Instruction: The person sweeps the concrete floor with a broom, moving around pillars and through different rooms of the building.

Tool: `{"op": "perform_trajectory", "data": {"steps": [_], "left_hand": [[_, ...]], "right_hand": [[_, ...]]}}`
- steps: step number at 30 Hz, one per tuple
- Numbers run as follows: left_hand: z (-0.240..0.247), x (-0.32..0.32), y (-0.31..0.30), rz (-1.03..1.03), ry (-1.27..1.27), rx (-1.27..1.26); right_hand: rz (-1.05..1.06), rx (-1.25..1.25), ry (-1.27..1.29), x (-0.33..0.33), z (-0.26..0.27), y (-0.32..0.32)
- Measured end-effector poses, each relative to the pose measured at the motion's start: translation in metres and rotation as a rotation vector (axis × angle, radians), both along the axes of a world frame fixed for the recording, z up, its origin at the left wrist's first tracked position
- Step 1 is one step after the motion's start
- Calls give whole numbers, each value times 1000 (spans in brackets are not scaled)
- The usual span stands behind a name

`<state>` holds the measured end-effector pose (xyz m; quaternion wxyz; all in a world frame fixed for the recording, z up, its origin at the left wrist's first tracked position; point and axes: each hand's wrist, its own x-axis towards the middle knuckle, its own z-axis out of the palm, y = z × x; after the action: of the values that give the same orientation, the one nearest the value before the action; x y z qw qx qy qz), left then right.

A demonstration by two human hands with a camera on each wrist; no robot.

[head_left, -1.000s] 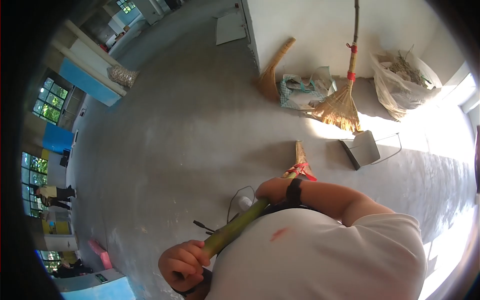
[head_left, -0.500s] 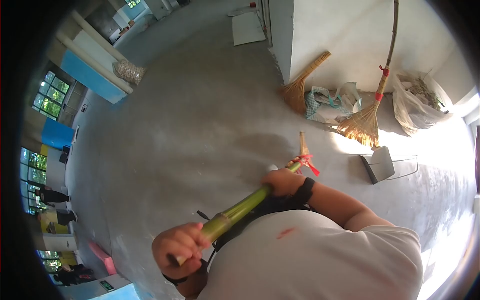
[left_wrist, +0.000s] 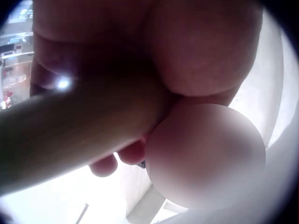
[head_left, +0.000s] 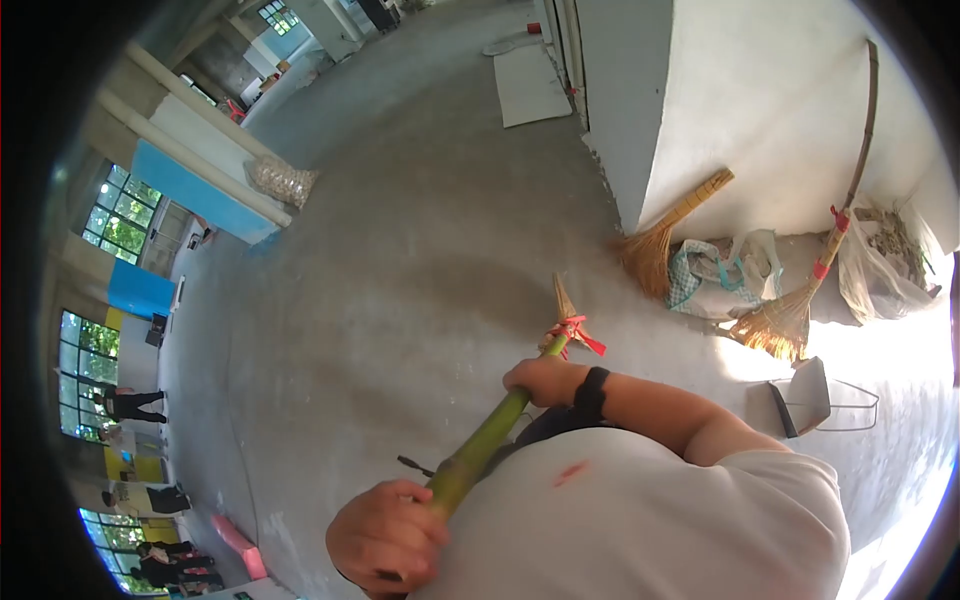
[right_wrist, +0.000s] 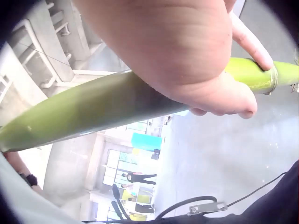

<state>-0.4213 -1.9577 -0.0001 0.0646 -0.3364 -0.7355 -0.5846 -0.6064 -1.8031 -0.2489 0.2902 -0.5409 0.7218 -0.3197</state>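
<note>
A broom with a green bamboo handle [head_left: 485, 440] slants across the front of my white shirt in the head view. Red ties [head_left: 580, 336] wrap its lower end, above a narrow-looking straw head [head_left: 564, 295] at the floor. My right hand [head_left: 548, 380] grips the handle partway down; in the right wrist view its thumb and fingers wrap the green bamboo [right_wrist: 93, 109]. Near the upper end, my left hand [head_left: 388, 540] is curled round the handle. The left wrist view shows the left hand [left_wrist: 205, 46] close up and dark around the pole [left_wrist: 70, 135].
Against the white wall on the right lean a short straw broom [head_left: 655, 250] and a long-handled one [head_left: 790, 315]. A checked bag [head_left: 715, 285], a clear plastic bag [head_left: 875, 270] and a dustpan [head_left: 805, 395] are nearby. Several people [head_left: 135, 405] stand far left, near a pink object [head_left: 240, 545].
The head view has turned, so the wall, brooms, bags and dustpan sit farther right and lower. The held broom's head has swung left in view. Both hands keep their hold on the handle.
</note>
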Motion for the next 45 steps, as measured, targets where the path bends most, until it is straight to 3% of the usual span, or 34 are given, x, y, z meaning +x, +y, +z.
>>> {"op": "perform_trajectory", "data": {"steps": [2,8,11,14,20,23,26,29,32,37,40,45], "left_hand": [[2,-18,-27,-73,49,-36],[-38,-61,-115,178,-112,208],[-66,-110,-168,105,-133,313],[-73,-161,-224,108,-162,382],[-50,-274,-345,-288,-31,195],[-27,-309,-383,-410,77,134],[-9,-338,-415,-471,133,6],[-16,-366,-457,-465,117,127],[-34,-394,-493,-303,-16,314],[-46,-452,-525,72,-232,392],[-39,-502,-570,-30,-199,409],[-8,-571,-633,-90,-85,243]], "right_hand": [[-46,23,-15,-21,23,-12],[5,117,111,-87,4,-58],[50,406,-58,-122,5,-95],[2,387,-70,-151,-14,-146],[-107,235,105,-212,-11,-255],[-312,116,14,-231,-18,-311],[-368,64,-4,-255,6,-349],[-352,61,20,-283,19,-376],[-354,63,-12,-316,17,-393],[-182,305,-134,-397,2,-438],[-80,218,-82,-445,-23,-495],[-10,94,-88,-529,-11,-595]]}}
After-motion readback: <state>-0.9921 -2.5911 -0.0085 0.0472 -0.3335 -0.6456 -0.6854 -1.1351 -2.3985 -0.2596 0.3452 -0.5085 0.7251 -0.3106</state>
